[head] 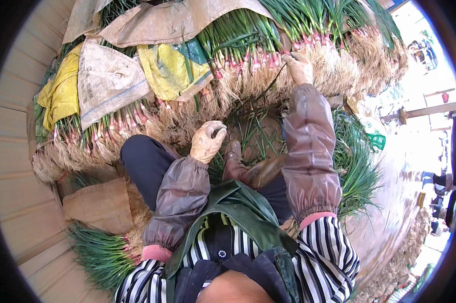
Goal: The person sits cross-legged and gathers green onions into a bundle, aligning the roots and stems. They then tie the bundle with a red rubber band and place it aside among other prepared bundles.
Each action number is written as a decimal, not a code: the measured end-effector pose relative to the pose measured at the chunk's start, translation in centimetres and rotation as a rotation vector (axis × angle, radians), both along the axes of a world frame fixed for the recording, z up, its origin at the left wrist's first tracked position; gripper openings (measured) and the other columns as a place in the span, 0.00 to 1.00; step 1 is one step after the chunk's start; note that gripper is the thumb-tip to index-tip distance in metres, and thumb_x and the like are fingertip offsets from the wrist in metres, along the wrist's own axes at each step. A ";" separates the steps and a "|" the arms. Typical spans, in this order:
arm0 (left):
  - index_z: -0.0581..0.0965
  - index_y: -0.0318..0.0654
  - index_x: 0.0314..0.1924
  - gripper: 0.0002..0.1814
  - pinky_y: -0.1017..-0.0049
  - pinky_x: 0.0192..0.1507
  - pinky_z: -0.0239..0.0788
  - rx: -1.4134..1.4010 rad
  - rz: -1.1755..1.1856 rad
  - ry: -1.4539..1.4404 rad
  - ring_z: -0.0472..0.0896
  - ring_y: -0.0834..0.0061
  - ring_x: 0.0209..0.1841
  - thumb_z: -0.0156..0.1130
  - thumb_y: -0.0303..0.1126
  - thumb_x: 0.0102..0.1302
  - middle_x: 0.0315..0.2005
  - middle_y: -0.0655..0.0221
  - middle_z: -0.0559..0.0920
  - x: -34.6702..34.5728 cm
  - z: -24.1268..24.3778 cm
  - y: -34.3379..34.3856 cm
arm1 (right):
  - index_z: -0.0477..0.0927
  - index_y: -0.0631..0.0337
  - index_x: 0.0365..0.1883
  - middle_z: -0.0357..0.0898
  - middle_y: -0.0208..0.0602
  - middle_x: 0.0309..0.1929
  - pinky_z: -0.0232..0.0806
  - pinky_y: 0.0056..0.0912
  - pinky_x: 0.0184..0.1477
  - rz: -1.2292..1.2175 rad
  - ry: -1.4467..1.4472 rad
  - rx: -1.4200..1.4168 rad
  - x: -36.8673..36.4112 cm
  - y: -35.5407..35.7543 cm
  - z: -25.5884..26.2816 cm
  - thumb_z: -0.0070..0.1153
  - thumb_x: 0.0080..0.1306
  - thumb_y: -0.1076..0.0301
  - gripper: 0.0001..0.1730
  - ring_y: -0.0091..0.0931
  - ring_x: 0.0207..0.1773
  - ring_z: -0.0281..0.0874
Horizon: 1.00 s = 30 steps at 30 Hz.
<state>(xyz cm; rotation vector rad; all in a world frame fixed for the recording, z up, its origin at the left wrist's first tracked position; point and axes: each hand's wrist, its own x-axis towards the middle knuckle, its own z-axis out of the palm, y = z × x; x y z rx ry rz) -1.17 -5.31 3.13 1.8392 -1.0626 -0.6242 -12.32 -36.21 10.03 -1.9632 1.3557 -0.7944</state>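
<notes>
My right hand (300, 69), in a soiled pale glove, reaches to the front of a long pile of spring onions (243, 38). Its fingertips touch the pink bulbs; whether they grip one is unclear. A thin dark strand (272, 84) runs from beside these fingertips down to the left. My left hand (208, 141), gloved the same way, hovers over my lap with fingers loosely curled. Nothing shows in it, and a gap lies between thumb and fingers. Pale root tufts (264, 77) hang toward me along the pile's front.
Woven sacking (167, 21), a white sack (108, 77) and a yellow sack (163, 72) cover parts of the pile. Loose green leaves (355, 166) lie to my right. A spring onion bundle (103, 252) sits by the panelled wall (12, 181). My boot (233, 159) stands amid floor scraps.
</notes>
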 end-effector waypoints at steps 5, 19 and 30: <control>0.79 0.37 0.42 0.14 0.73 0.53 0.65 -0.060 0.064 0.406 0.77 0.69 0.49 0.59 0.35 0.58 0.43 0.63 0.80 0.8 -1.4 0.4 | 0.76 0.64 0.45 0.78 0.33 0.34 0.64 0.14 0.25 -0.031 -0.474 0.344 -1.0 8.7 1.2 0.61 0.56 0.71 0.18 0.17 0.28 0.71; 0.80 0.34 0.32 0.13 0.76 0.20 0.69 0.028 0.043 1.083 0.83 0.74 0.28 0.49 0.31 0.67 0.22 0.66 0.82 2.1 5.9 -11.7 | 0.76 0.58 0.48 0.79 0.46 0.37 0.71 0.29 0.41 0.555 -0.168 -0.172 -3.7 21.0 -4.1 0.61 0.57 0.68 0.19 0.34 0.39 0.81; 0.72 0.22 0.46 0.23 0.66 0.31 0.74 -0.115 -0.335 1.836 0.59 0.82 0.10 0.42 0.39 0.65 0.14 0.77 0.62 2.4 2.3 -0.9 | 0.72 0.61 0.54 0.77 0.44 0.46 0.64 0.35 0.55 0.469 -0.122 0.438 -5.4 19.3 -11.2 0.52 0.62 0.50 0.29 0.33 0.54 0.72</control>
